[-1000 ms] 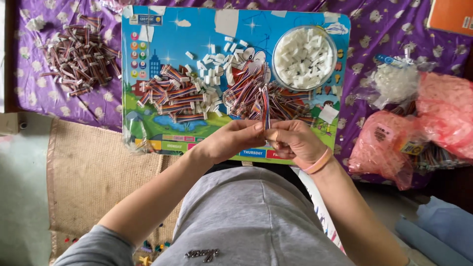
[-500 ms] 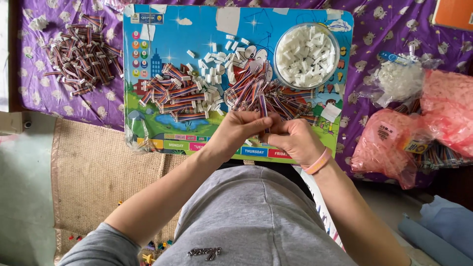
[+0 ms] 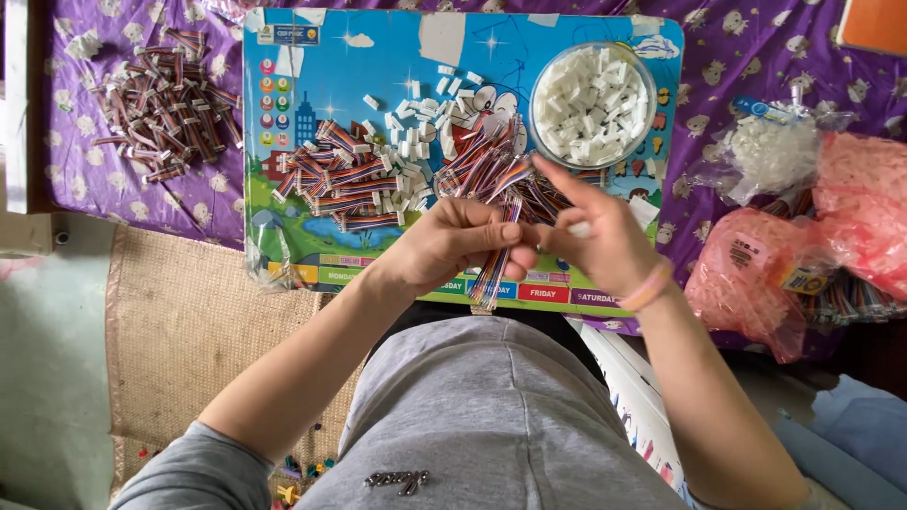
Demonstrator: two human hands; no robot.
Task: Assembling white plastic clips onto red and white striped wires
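My left hand (image 3: 453,247) grips a short multicoloured ribbon cable (image 3: 496,266) that hangs down over the near edge of a colourful picture board (image 3: 312,57). My right hand (image 3: 597,234) is beside it, pinching a small white connector piece (image 3: 578,229) between thumb and fingers, its index finger stretched up toward a clear round bowl (image 3: 592,106) full of white connectors. On the board lie piles of ribbon cables (image 3: 340,179) and scattered white connectors (image 3: 416,142).
A heap of finished cables (image 3: 170,104) lies on the purple patterned cloth (image 3: 737,57) at left. Pink plastic bags (image 3: 756,274) and a clear bag of white parts (image 3: 770,151) sit at right. A woven mat (image 3: 179,331) covers the floor at lower left.
Both hands have lifted and drawn slightly apart. The right hand now holds a white connector piece with its index finger extended, and the cable hangs from the left hand.
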